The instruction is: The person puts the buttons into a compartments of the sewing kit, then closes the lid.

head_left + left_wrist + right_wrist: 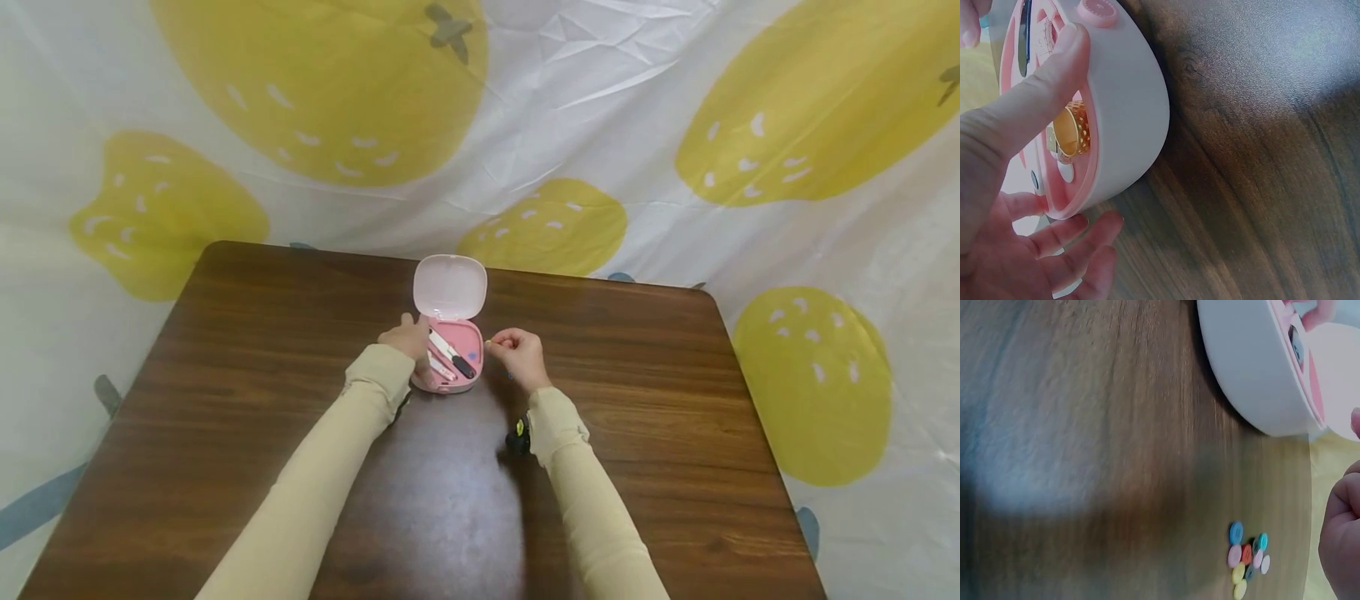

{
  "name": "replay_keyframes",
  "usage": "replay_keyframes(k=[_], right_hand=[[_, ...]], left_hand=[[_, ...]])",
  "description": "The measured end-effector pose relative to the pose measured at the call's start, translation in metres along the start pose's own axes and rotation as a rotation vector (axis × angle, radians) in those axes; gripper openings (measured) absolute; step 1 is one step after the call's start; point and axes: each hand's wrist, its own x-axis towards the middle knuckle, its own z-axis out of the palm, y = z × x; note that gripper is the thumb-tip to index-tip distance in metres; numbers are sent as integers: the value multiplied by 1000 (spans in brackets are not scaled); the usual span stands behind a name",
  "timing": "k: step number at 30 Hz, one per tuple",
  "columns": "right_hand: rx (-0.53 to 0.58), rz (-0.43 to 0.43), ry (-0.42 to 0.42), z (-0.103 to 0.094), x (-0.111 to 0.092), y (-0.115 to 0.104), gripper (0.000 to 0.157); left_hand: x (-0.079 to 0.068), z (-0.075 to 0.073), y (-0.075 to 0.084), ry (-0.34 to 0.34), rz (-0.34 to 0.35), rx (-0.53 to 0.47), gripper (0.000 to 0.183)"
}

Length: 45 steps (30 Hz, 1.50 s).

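The pink-and-white box (1132, 106) sits near the far edge of the table (637, 367), its lid (450, 286) tipped back toward that edge and the lemon-print cloth (360, 108) beyond. Wood runs a long way from the box to the left and right edges, and a broad stretch lies between the two forearms on the near side. The left hand (406, 338) rests at the box's left side, thumb laid across the near rim, the other fingers spread apart around the left end. Under that thumb, within the rim, is a gold thimble (1067, 132); a black-handled tool (463, 367) lies slantwise inside. The right hand (521, 358) is just beyond the right rim, thumb and finger narrowed to a pinch on a small yellow bit (487, 342); whether the bit touches the rim, I cannot tell. Right of the box and apart from it, short of the far edge, a cluster of coloured buttons (1246, 554) lies on the wood, some touching.
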Motion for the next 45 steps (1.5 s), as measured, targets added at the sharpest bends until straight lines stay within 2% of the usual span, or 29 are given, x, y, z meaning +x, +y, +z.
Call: replay_keyframes(k=[5, 10, 14, 21, 29, 35, 40, 45], right_hand=[[-52, 2, -46, 6, 3, -3, 7], [-175, -24, -102, 10, 6, -1, 5], [-251, -45, -95, 12, 6, -1, 5], [-337, -17, -110, 14, 4, -6, 7], [-358, -89, -111, 15, 4, -8, 6], [-330, -84, -97, 11, 7, -8, 8], [-292, -79, -74, -1, 9, -11, 10], [-215, -85, -101, -20, 8, -12, 11]], left_hand=[[-4, 0, 1, 1, 14, -14, 112], [-11, -2, 2, 6, 18, -43, 112], [-11, -2, 2, 0, 13, -56, 111], [-8, -2, 4, -15, 2, -52, 110], [-10, -1, 3, -17, 6, -58, 108], [-14, -3, 2, -11, 18, -63, 105], [-16, -4, 0, 0, 15, -78, 110], [-13, -4, -2, 7, 6, -79, 111]])
